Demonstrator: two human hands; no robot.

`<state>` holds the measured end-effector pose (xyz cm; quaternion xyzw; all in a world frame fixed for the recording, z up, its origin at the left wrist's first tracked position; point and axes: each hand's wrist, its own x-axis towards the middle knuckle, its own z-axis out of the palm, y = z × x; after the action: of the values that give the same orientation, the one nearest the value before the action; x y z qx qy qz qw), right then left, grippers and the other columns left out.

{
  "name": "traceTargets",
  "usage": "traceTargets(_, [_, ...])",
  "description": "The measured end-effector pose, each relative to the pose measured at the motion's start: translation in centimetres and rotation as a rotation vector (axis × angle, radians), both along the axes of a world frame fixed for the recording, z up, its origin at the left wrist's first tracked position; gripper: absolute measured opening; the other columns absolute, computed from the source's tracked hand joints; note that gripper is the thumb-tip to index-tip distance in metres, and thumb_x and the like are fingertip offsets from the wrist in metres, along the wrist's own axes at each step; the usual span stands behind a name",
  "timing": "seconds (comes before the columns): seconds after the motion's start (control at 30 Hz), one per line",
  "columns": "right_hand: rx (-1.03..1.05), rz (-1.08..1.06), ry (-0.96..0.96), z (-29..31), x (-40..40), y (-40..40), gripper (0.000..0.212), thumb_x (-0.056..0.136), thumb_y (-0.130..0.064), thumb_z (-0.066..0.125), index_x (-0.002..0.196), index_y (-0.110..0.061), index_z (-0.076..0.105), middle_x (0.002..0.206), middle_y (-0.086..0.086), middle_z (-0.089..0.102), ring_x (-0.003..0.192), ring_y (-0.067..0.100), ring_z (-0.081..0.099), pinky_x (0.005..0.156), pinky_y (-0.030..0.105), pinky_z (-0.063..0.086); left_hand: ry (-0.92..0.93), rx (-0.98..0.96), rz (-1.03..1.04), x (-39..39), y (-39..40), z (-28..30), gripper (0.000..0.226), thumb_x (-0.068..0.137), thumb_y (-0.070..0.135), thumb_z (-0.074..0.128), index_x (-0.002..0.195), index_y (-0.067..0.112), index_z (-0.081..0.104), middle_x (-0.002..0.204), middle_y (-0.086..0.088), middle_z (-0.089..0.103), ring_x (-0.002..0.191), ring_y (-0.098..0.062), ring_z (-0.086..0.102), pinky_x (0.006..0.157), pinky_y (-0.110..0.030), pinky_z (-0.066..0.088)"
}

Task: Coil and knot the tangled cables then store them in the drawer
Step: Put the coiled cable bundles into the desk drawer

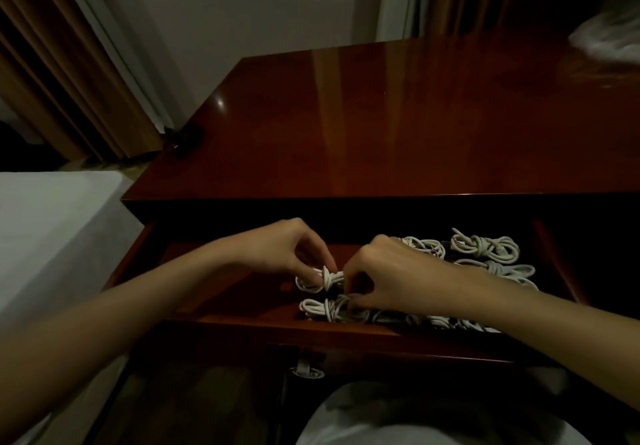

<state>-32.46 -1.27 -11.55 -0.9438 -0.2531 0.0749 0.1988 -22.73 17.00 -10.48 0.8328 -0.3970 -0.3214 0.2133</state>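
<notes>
The wooden drawer [221,323] stands pulled out below the desk top. Inside it, a small knotted white cable bundle [320,280] is held between both hands: my left hand [291,250] pinches its left end, and my right hand [384,275] pinches its right end with curled fingers. Another coiled white cable [322,307] lies just in front of it. Several more knotted white bundles lie at the drawer's right side, among them a bundle at the back right [485,247] and a greyish one [509,269]. My right forearm hides part of the front row.
The glossy red-brown desk top [381,126] stretches behind the drawer. A blurred white heap [609,42] sits at its far right corner. A white bed [45,236] lies on the left, curtains behind. The drawer's left half shows bare wood.
</notes>
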Motion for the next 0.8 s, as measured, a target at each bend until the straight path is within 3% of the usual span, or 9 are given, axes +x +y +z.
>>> traceTargets(0.1, [0.002, 0.027, 0.008, -0.3, -0.1, 0.2, 0.017, 0.086, -0.028, 0.07, 0.08, -0.013, 0.072, 0.073, -0.002, 0.068, 0.061, 0.01, 0.061, 0.064, 0.032, 0.052, 0.022, 0.009, -0.012, 0.0, 0.2, -0.2, 0.026, 0.083, 0.015, 0.075, 0.109, 0.019, 0.072, 0.104, 0.011, 0.071, 0.098, 0.003, 0.064, 0.09, -0.017, 0.049])
traceTargets(0.23, [0.009, 0.039, 0.044, 0.0, -0.3, 0.1, 0.022, 0.088, -0.035, 0.068, 0.083, -0.015, 0.075, 0.073, -0.003, 0.07, 0.059, 0.006, 0.059, 0.064, 0.025, 0.051, 0.051, 0.016, -0.027, -0.4, -0.1, -0.3, 0.027, 0.08, 0.015, 0.077, 0.107, 0.019, 0.072, 0.098, 0.007, 0.073, 0.091, -0.002, 0.067, 0.089, -0.029, 0.053])
traceTargets(0.4, [0.089, -0.02, 0.086, 1.6, 0.0, -0.9, 0.03, 0.088, -0.042, 0.066, 0.086, -0.015, 0.077, 0.07, -0.006, 0.071, 0.06, 0.003, 0.062, 0.061, 0.019, 0.051, 0.056, 0.025, -0.039, -1.0, -0.5, -0.3, 0.026, 0.08, 0.012, 0.078, 0.106, 0.016, 0.074, 0.087, 0.013, 0.072, 0.085, -0.002, 0.068, 0.083, -0.024, 0.053])
traceTargets(0.53, [0.126, -0.098, 0.008, 2.7, 1.0, -2.3, 0.027, 0.09, -0.04, 0.063, 0.086, -0.016, 0.076, 0.074, -0.008, 0.07, 0.067, 0.002, 0.063, 0.066, 0.021, 0.052, 0.029, 0.054, -0.028, -0.9, -0.7, -0.4, 0.02, 0.084, 0.015, 0.074, 0.1, 0.026, 0.072, 0.109, 0.001, 0.071, 0.102, -0.01, 0.065, 0.098, -0.036, 0.048])
traceTargets(0.6, [0.132, -0.122, -0.018, 3.2, 1.7, -2.6, 0.026, 0.091, -0.038, 0.063, 0.087, -0.016, 0.075, 0.075, -0.009, 0.07, 0.068, 0.002, 0.063, 0.067, 0.021, 0.053, 0.041, 0.073, -0.052, -1.0, -0.9, -0.2, 0.021, 0.087, 0.015, 0.07, 0.094, 0.035, 0.067, 0.11, -0.003, 0.069, 0.103, -0.017, 0.065, 0.097, -0.042, 0.049])
traceTargets(0.73, [0.133, -0.105, -0.062, 4.5, 3.6, -2.4, 0.019, 0.091, -0.033, 0.064, 0.088, -0.018, 0.075, 0.077, -0.011, 0.069, 0.072, 0.002, 0.064, 0.068, 0.027, 0.055, 0.045, 0.089, -0.063, -0.7, -1.1, 0.6, 0.019, 0.091, 0.015, 0.065, 0.107, 0.024, 0.068, 0.092, 0.012, 0.067, 0.078, 0.007, 0.061, 0.072, -0.013, 0.047])
traceTargets(0.8, [0.114, -0.074, -0.081, 5.3, 4.8, -2.1, 0.018, 0.091, -0.033, 0.064, 0.092, -0.019, 0.074, 0.082, -0.011, 0.069, 0.076, 0.001, 0.064, 0.072, 0.027, 0.055, 0.034, 0.065, -0.053, -0.2, -0.8, 1.4, 0.014, 0.091, 0.022, 0.066, 0.1, 0.033, 0.068, 0.091, 0.008, 0.07, 0.075, 0.002, 0.062, 0.069, -0.018, 0.048])
